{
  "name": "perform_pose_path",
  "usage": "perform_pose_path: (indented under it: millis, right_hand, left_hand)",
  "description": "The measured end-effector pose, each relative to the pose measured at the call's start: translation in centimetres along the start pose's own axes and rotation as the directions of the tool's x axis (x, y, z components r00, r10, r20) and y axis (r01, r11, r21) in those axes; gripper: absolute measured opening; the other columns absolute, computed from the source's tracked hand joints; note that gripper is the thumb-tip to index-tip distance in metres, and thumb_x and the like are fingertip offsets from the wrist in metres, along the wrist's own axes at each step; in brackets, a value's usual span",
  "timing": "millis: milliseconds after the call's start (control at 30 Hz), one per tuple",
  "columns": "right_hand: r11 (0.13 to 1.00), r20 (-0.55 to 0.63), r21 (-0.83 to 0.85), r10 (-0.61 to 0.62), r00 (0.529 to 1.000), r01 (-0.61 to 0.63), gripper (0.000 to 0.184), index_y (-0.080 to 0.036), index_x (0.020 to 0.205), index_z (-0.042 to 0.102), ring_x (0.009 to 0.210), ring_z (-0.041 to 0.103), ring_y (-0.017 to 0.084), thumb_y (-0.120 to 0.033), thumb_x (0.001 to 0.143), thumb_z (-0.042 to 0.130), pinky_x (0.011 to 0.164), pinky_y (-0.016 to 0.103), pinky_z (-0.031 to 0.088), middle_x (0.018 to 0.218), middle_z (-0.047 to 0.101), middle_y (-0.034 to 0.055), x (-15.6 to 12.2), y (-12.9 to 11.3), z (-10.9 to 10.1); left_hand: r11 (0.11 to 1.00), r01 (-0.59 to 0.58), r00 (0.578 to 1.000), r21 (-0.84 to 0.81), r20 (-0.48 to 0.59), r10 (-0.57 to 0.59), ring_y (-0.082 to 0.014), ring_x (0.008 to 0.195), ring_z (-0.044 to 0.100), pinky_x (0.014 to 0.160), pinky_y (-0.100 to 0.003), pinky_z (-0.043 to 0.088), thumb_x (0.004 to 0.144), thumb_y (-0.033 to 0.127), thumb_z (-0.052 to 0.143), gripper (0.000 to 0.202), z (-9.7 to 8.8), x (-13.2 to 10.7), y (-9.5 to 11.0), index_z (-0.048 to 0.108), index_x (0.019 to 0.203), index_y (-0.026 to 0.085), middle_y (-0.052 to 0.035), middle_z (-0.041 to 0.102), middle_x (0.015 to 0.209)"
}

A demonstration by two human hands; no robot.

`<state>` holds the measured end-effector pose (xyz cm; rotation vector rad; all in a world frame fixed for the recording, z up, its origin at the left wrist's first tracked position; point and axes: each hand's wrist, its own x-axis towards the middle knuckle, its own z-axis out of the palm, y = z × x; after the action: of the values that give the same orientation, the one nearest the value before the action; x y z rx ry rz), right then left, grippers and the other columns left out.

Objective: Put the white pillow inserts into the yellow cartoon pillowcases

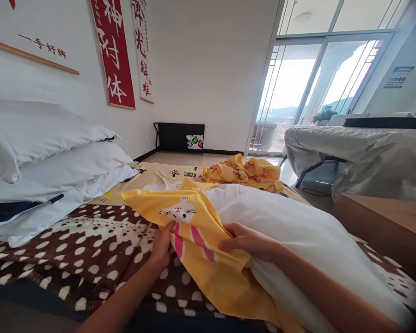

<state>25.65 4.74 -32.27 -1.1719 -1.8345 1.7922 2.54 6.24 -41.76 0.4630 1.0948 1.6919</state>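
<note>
A yellow pillowcase (pixel 194 217) with a cartoon cat and pink stripes lies partly over a white pillow (pixel 298 231) on the bed. My left hand (pixel 162 247) pinches the pillowcase's left edge, fingers closed on the cloth. My right hand (pixel 249 241) grips the pillowcase where it meets the pillow, fingers curled into the fabric. Both forearms reach in from the bottom of the view.
A brown blanket with white spots (pixel 90 245) covers the bed. Three white pillows (pixel 55 166) are stacked at the left against the wall. Another crumpled yellow cloth (pixel 242 172) lies at the bed's far end. A covered table (pixel 360 152) and a wooden surface (pixel 384 222) stand to the right.
</note>
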Motion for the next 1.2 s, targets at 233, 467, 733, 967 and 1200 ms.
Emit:
perform_pose_path:
  millis: [233, 467, 733, 967, 1200]
  right_hand:
    - [0.994, 0.045, -0.056, -0.094, 0.995, 0.096, 0.041, -0.014, 0.098, 0.065, 0.083, 0.063, 0.018, -0.038, 0.065, 0.071, 0.067, 0.024, 0.048, 0.096, 0.069, 0.004, 1.8, 0.4, 0.5]
    - [0.947, 0.009, -0.317, -0.049, 0.999, 0.049, 0.015, -0.016, 0.083, 0.065, 0.076, 0.06, 0.017, -0.023, 0.07, 0.061, 0.063, 0.024, 0.046, 0.087, 0.069, 0.0044, 4.9, 1.7, 2.5]
    - [0.994, 0.007, -0.087, -0.06, 0.998, 0.06, 0.015, -0.017, 0.075, 0.062, 0.07, 0.059, 0.014, -0.032, 0.076, 0.057, 0.065, 0.024, 0.047, 0.077, 0.067, 0.0015, 5.0, 1.7, 3.4]
    - [0.959, -0.031, 0.277, -0.05, 0.998, 0.057, 0.038, -0.016, 0.084, 0.062, 0.076, 0.064, 0.018, -0.049, 0.067, 0.07, 0.073, 0.03, 0.051, 0.08, 0.068, 0.0023, 6.3, 3.0, 4.0]
    - [0.962, 0.009, 0.274, 0.002, 1.0, -0.005, 0.038, -0.014, 0.08, 0.063, 0.069, 0.063, 0.016, -0.05, 0.069, 0.069, 0.073, 0.031, 0.05, 0.073, 0.066, 0.0023, 6.5, 3.1, 4.4]
  left_hand:
    - [0.971, 0.136, 0.99, -0.198, 0.0, -0.139, -0.0141, 0.059, 0.064, 0.059, -0.024, 0.053, 0.074, 0.002, 0.051, 0.022, 0.7, -1.7, 2.9, 0.063, 0.089, 0.014, -0.0026, 0.069, 0.073]
    - [0.956, 0.222, 0.973, -0.194, 0.11, -0.203, -0.0189, 0.071, 0.067, 0.069, -0.031, 0.055, 0.077, 0.014, 0.055, 0.025, -0.3, -2.9, 0.4, 0.062, 0.101, 0.014, -0.0053, 0.071, 0.085]
    - [0.914, 0.401, 0.862, 0.055, 0.314, -0.397, -0.0186, 0.076, 0.066, 0.063, -0.025, 0.051, 0.072, 0.015, 0.068, 0.046, -0.8, -5.1, -2.7, 0.056, 0.116, 0.016, -0.0082, 0.071, 0.099]
    - [0.89, 0.422, 0.832, 0.171, 0.318, -0.456, -0.0107, 0.053, 0.055, 0.045, -0.02, 0.039, 0.069, 0.022, 0.074, 0.042, -1.6, -6.3, -2.8, 0.06, 0.109, 0.017, -0.0032, 0.07, 0.084]
    - [0.894, 0.401, 0.813, 0.201, 0.372, -0.448, -0.0174, 0.059, 0.061, 0.041, -0.024, 0.042, 0.079, 0.043, 0.063, 0.04, -1.6, -6.1, -2.7, 0.061, 0.106, 0.014, -0.01, 0.071, 0.092]
